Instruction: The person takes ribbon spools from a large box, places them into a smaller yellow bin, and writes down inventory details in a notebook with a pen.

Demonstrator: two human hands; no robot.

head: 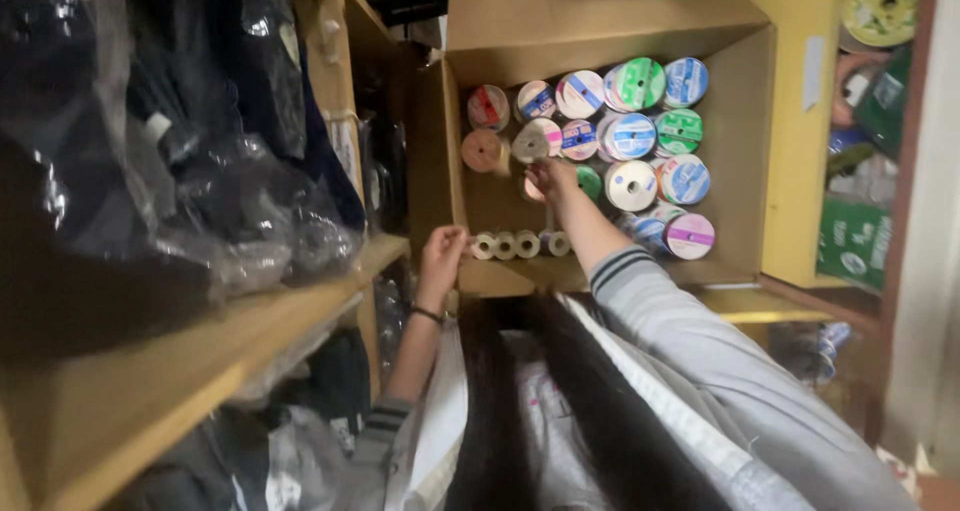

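Observation:
An open cardboard box (740, 121) holds several ribbon spools (630, 136) with coloured labels. My right hand (552, 179) reaches into the box among the spools, fingers closed around a pale spool (534, 187) near the middle. My left hand (443, 254) grips the box's near left edge, beside a row of small cream spools (515, 244) lying along the front wall. My long dark hair hangs down in front of my chest.
Wooden shelves (200, 356) on the left carry dark garments in clear plastic bags (180, 181). A yellow upright (800, 121) stands right of the box, with more spools and green packages (860, 236) on shelves beyond it.

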